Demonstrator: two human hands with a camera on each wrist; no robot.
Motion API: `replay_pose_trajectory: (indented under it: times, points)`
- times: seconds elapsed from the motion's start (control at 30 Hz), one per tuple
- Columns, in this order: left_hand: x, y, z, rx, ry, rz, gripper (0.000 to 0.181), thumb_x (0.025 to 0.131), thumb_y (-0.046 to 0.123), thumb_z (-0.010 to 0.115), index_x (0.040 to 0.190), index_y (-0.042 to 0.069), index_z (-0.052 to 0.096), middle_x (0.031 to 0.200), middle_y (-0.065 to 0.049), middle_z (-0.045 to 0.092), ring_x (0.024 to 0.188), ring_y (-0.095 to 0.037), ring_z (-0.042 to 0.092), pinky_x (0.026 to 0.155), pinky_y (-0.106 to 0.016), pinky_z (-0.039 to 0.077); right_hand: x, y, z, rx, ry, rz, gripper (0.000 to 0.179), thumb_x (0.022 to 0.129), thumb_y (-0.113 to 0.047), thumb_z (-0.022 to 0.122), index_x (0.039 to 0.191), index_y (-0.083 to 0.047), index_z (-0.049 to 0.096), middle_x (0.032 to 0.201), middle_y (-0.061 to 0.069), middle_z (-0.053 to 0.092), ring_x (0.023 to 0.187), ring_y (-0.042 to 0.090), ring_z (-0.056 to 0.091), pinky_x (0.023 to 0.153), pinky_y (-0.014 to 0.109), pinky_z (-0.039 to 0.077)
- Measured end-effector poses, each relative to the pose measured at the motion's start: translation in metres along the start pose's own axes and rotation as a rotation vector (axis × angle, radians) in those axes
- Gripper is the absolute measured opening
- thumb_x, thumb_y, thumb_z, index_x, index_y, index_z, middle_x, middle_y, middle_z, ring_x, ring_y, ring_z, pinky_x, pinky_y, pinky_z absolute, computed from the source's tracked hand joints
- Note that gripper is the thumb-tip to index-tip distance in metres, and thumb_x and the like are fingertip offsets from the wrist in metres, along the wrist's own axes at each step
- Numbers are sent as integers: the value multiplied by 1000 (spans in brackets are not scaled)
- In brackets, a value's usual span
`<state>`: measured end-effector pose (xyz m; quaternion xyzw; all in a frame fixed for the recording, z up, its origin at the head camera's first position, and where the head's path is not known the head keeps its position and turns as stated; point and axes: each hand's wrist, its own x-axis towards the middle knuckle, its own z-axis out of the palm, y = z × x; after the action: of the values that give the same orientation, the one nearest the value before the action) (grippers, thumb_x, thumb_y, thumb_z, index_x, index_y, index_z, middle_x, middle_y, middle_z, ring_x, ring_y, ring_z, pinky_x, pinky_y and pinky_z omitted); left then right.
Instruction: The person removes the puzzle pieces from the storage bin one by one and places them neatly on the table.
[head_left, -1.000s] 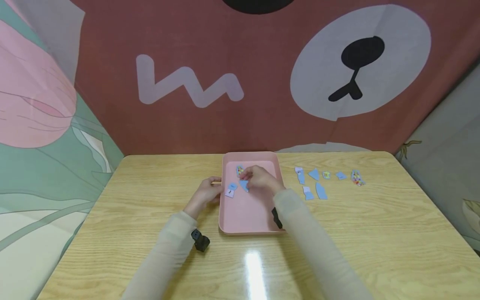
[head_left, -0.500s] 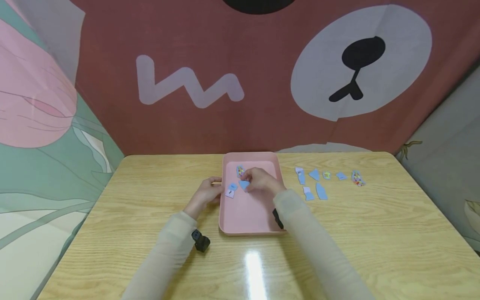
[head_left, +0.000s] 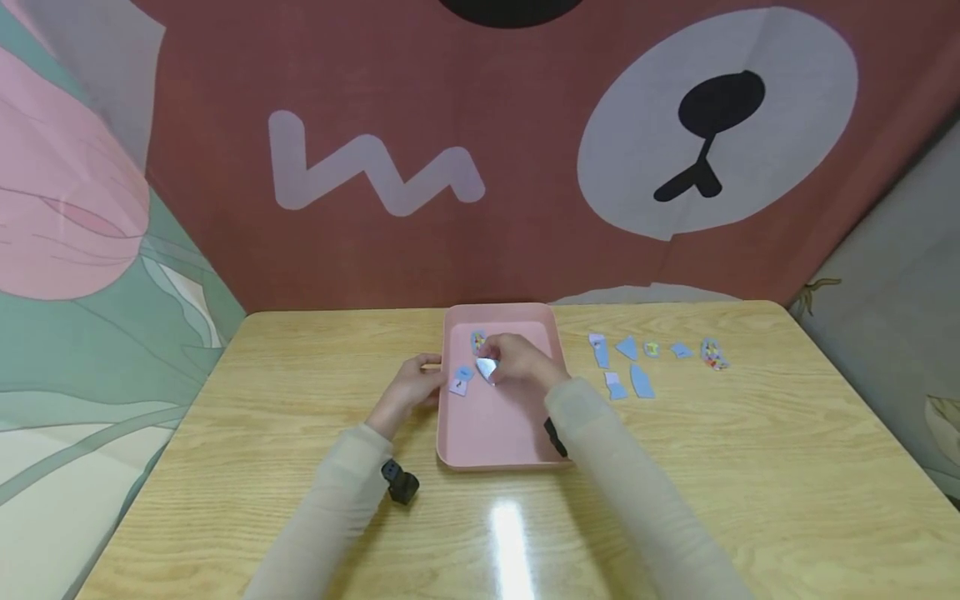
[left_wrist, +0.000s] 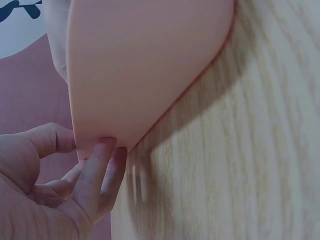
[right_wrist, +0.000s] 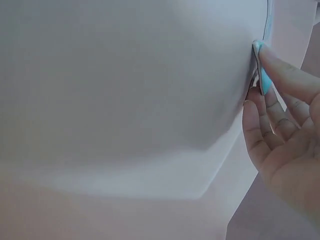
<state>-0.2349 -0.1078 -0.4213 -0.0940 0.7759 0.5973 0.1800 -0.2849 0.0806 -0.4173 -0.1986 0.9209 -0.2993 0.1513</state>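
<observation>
My right hand (head_left: pixel 519 358) pinches a flat light-blue puzzle piece (head_left: pixel 486 369) between thumb and fingers, low over the pink tray (head_left: pixel 498 433). The piece looks tilted and shiny in the head view; the right wrist view shows this blue piece (right_wrist: pixel 265 82) nearly edge-on. Just beyond it lies a multicoloured piece (head_left: pixel 477 340), partly covered by the fingers. To the left, a small blue piece (head_left: pixel 465 373) touches a lilac piece (head_left: pixel 458 387) with a dark mark. My left hand (head_left: pixel 412 385) holds the tray's left edge, thumb at the rim and fingertips against the outer wall (left_wrist: pixel 130 75).
Right of the tray, several loose puzzle pieces lie on the wooden table (head_left: pixel 750 467), among them a long blue one (head_left: pixel 642 381) and a multicoloured one (head_left: pixel 713 354). A printed cloth (head_left: pixel 375 258) hangs behind the table's back edge.
The blue piece in my right hand has tilted and now catches the light. My left hand stays at the tray's edge; the other pieces lie as before.
</observation>
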Motion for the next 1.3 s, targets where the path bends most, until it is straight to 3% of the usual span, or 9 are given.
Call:
replay_pose_trajectory:
  times: [0.27,0.5,0.63,0.8,1.07,1.2,1.3]
  points:
    - [0,-1,-2,9,-2,6,49,92,1,47,139,-4,39,127,-29,55,96,-21,62,77,-29,58,-3,-4,-8,-6,-13,44,21,85,2,62,104,-1,69,100,12,69,92,20,58,88,30,48]
    - [0,-1,-2,7,-1,3,49,92,2,48,139,-4,39,128,-28,55,96,-21,62,79,-29,58,-6,-5,-19,-20,-9,-37,21,82,3,64,102,1,69,94,14,70,90,21,62,84,29,49]
    - [0,-2,-2,8,-4,17,48,92,2,47,139,-5,39,128,-30,55,98,-22,62,81,-32,58,-9,-4,-29,22,0,-26,24,81,1,63,104,-1,69,95,13,69,92,22,61,81,26,48]
    - [1,-1,-1,6,-12,11,48,92,1,47,139,-5,39,128,-29,55,98,-22,61,83,-34,57,-14,3,-43,116,-11,-17,30,82,4,60,111,2,66,95,15,66,82,17,57,70,22,46]
    - [0,-1,0,9,-9,1,49,91,0,48,139,-4,39,127,-28,55,97,-22,62,81,-33,58,-27,21,-68,279,-59,39,35,89,-1,51,124,1,56,103,13,55,85,18,50,82,38,49]
    - [0,-1,0,8,-8,8,49,91,0,48,139,-5,39,127,-29,55,96,-22,62,81,-33,58,-33,34,-79,285,-40,30,34,90,-3,52,123,4,56,99,11,54,83,19,51,81,36,50]
    - [1,-2,0,6,-8,12,48,91,1,48,139,-5,39,127,-29,54,96,-22,61,81,-33,58,-39,44,-87,257,-27,42,34,92,-7,53,123,4,56,108,14,57,90,19,53,85,34,50]
